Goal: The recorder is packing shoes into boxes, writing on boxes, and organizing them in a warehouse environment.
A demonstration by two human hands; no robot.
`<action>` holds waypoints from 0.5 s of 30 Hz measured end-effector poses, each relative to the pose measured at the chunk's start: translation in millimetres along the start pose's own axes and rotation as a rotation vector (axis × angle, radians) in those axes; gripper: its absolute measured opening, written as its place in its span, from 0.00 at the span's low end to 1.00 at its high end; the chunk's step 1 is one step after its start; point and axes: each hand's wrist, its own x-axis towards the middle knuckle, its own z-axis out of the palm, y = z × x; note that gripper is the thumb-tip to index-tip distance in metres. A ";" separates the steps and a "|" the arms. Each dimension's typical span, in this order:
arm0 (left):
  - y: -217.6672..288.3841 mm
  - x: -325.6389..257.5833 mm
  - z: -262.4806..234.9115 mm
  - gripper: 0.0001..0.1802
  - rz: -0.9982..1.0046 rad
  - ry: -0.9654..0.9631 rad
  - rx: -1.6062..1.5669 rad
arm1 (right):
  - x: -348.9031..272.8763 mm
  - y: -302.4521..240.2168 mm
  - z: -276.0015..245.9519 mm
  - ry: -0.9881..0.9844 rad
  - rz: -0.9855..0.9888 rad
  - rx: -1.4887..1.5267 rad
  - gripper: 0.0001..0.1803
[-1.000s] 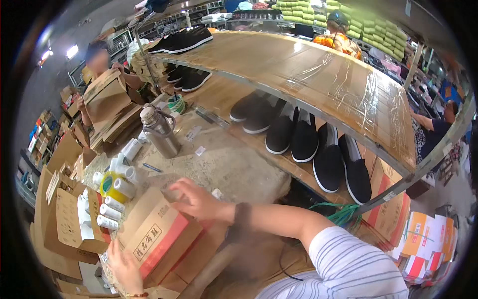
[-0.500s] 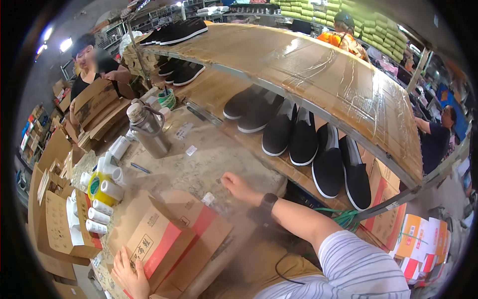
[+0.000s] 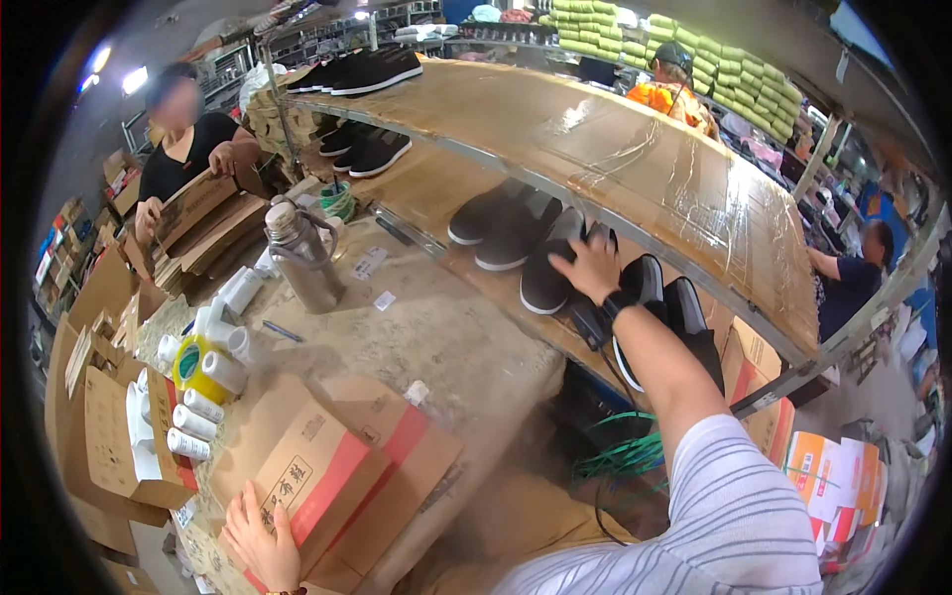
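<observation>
- Left of the steel vacuum flask (image 3: 305, 263) and nearer us, we see a cardboard carton (image 3: 111, 436) with white paper (image 3: 144, 446) in it.
- Between that carton and the flask, we find white cylinders (image 3: 193, 418) around a yellow tape roll (image 3: 188, 363).
- Behind and left of the flask, a co-worker (image 3: 177, 159) in a black top has both hands on a folded brown cardboard box (image 3: 203, 206).
- Well in front of the flask, our left hand (image 3: 263, 540) lies palm down on the red-striped shoebox (image 3: 322, 476), fingers a little apart and laid flat, pinching nothing that we can see.
- The shoebox itself sits on the table (image 3: 466, 327), on our side of the flask, with a second red-striped cardboard piece (image 3: 421, 456) just beside it.
- Right of the flask, black cloth shoes (image 3: 516, 238) with white soles stand in a row on the lower shelf (image 3: 426, 188).
- Among them, our right hand (image 3: 593, 268), a dark wristwatch (image 3: 617, 302) at its wrist, touches a black slip-on shoe (image 3: 543, 281); its fingers look spread, but we cannot tell whether they grip.
- Farther right of the flask, we see green twine (image 3: 625, 456), then a bundle of white and orange boxes (image 3: 828, 476).
</observation>
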 end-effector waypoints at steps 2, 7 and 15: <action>4.8 -1.2 -1.1 0.29 -0.025 0.013 0.025 | -11.2 14.4 3.2 -0.147 0.085 0.186 0.27; 12.0 1.1 1.6 0.30 -0.021 -0.004 0.046 | -18.4 -18.4 -21.7 -0.025 0.005 0.429 0.21; 1.9 6.9 -14.2 0.28 -0.007 -0.080 0.066 | -113.6 -118.2 -5.7 -0.233 -0.582 0.726 0.13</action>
